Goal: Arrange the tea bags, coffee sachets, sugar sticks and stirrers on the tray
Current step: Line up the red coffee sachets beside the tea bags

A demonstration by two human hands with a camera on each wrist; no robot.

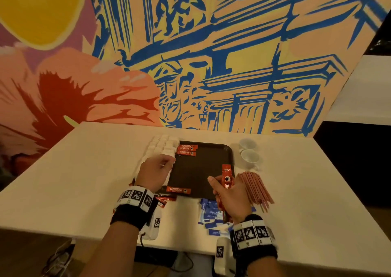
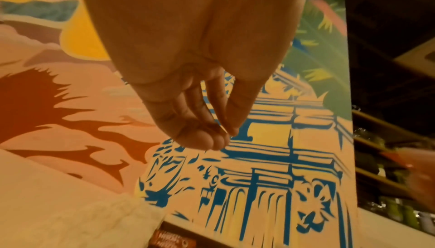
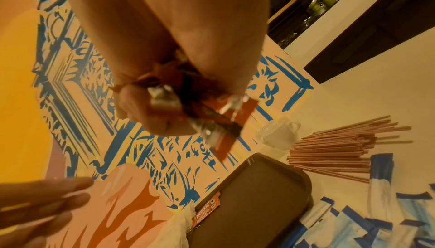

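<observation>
Right hand (image 1: 229, 200) gripping a bunch of red coffee sachets (image 1: 226, 177) over near right edge of dark tray (image 1: 196, 170). Left hand (image 1: 155, 172) loosely curled, holding nothing, at tray's left edge beside white tea bags (image 1: 161, 145). Three sachets (image 1: 187, 150) at tray's far left corner, one (image 1: 178, 190) at near edge. Stirrers (image 1: 255, 188) right of tray, blue sugar sticks (image 1: 211, 215) near.

White table (image 1: 84, 170) against a bright painted mural wall (image 1: 232, 65)

A black band is worn on each wrist, and a row of white blocks printed with black square markers is strapped over it. The left hand (image 1: 155, 174) and right hand (image 1: 229, 198) are bare. A white camera unit with 1 marker is hung beneath each wrist.
</observation>
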